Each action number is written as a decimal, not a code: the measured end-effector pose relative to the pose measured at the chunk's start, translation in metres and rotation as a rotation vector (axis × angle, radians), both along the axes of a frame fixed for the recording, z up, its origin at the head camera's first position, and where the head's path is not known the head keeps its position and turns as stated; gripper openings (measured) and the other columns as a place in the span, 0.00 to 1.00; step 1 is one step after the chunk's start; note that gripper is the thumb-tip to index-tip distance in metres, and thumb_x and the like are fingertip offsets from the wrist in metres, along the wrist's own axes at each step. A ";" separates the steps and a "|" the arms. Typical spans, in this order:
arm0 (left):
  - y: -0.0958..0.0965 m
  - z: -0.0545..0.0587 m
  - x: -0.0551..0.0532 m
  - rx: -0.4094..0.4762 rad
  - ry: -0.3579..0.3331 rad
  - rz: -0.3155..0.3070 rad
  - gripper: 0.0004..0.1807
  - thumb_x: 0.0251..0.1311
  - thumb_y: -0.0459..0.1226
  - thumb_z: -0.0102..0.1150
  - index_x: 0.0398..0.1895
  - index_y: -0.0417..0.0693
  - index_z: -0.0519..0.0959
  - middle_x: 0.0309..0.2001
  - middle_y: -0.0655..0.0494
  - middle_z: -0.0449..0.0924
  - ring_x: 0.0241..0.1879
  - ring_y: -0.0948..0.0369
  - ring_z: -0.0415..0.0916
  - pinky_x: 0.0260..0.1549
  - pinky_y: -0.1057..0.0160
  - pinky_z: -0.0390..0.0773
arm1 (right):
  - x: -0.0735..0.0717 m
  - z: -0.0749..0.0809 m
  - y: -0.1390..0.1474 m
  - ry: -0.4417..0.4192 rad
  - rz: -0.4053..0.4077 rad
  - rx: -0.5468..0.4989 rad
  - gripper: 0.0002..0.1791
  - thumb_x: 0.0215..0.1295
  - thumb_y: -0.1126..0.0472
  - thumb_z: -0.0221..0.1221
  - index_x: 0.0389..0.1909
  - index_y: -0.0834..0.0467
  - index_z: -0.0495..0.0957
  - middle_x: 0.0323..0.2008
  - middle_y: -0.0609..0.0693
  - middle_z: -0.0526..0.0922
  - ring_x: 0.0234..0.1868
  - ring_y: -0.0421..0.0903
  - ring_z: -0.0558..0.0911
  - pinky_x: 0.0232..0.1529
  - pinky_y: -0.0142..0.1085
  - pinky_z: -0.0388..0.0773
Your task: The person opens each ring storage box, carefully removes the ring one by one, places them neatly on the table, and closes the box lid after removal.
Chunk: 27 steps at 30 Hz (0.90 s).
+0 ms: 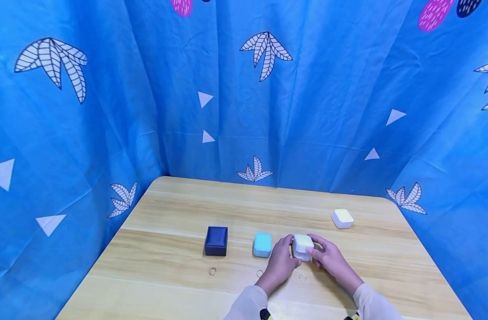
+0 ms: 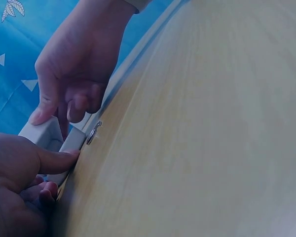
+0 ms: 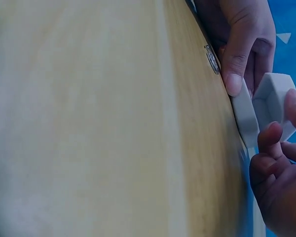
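Note:
A small white ring box (image 1: 303, 243) stands on the table between my two hands. My left hand (image 1: 281, 263) grips its lower part, with the thumb against the front side in the left wrist view. Thumb and fingers of my right hand (image 1: 331, 260) pinch the lid (image 3: 281, 101), which is tilted up from the base (image 3: 244, 116). The lid's hollow inner side shows in the right wrist view; the inside of the base is hidden. A thin ring (image 1: 302, 277) lies on the table just in front of this box.
To the left stand a turquoise box (image 1: 262, 245) and a dark blue box (image 1: 216, 241). Before them lie two more rings, one (image 1: 212, 271) at left and one (image 1: 260, 274) beside my left wrist. Another white box (image 1: 342, 218) sits farther back right. Blue curtains (image 1: 244, 111) surround the wooden table (image 1: 168, 284).

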<state>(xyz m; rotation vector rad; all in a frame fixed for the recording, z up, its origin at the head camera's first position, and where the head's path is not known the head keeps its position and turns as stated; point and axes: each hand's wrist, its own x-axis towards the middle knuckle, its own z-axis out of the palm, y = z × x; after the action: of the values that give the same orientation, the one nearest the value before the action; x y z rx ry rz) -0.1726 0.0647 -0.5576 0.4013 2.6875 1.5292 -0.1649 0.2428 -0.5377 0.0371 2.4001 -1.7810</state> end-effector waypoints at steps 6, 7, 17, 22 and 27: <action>-0.001 0.001 -0.001 -0.004 -0.003 0.003 0.42 0.45 0.29 0.75 0.68 0.41 0.70 0.58 0.49 0.79 0.59 0.50 0.75 0.62 0.51 0.74 | 0.002 -0.002 0.001 0.050 0.066 0.024 0.35 0.68 0.66 0.61 0.73 0.68 0.60 0.25 0.51 0.75 0.20 0.40 0.72 0.22 0.30 0.72; -0.001 0.001 -0.001 -0.007 0.001 0.003 0.42 0.45 0.29 0.76 0.68 0.41 0.70 0.58 0.49 0.79 0.57 0.51 0.76 0.61 0.51 0.75 | 0.003 -0.002 0.001 0.057 0.082 0.028 0.35 0.68 0.66 0.60 0.73 0.68 0.59 0.26 0.52 0.76 0.21 0.40 0.73 0.23 0.30 0.73; -0.003 0.001 -0.002 -0.010 0.011 -0.002 0.41 0.44 0.28 0.76 0.66 0.40 0.71 0.56 0.50 0.80 0.40 0.63 0.73 0.48 0.61 0.78 | 0.006 -0.007 0.003 0.096 0.132 0.060 0.35 0.66 0.69 0.61 0.72 0.66 0.59 0.42 0.63 0.80 0.24 0.39 0.75 0.25 0.31 0.76; -0.002 0.000 -0.002 -0.005 0.006 0.000 0.41 0.44 0.28 0.75 0.67 0.40 0.71 0.57 0.50 0.80 0.48 0.58 0.77 0.55 0.56 0.78 | 0.005 -0.009 0.003 0.083 0.122 0.051 0.35 0.66 0.70 0.60 0.72 0.65 0.59 0.48 0.66 0.78 0.26 0.39 0.76 0.27 0.31 0.77; -0.001 -0.002 -0.002 0.000 -0.001 -0.008 0.41 0.46 0.29 0.75 0.68 0.41 0.71 0.58 0.50 0.79 0.55 0.54 0.76 0.60 0.52 0.76 | 0.007 -0.008 0.005 0.063 0.121 0.036 0.35 0.66 0.69 0.60 0.72 0.65 0.58 0.45 0.63 0.79 0.28 0.40 0.76 0.28 0.31 0.78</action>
<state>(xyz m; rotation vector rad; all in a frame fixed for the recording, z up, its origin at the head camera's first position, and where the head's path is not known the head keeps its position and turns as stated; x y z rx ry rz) -0.1748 0.0641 -0.5594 0.4113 2.6814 1.5273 -0.1580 0.2476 -0.5457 -0.1594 2.4206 -1.7110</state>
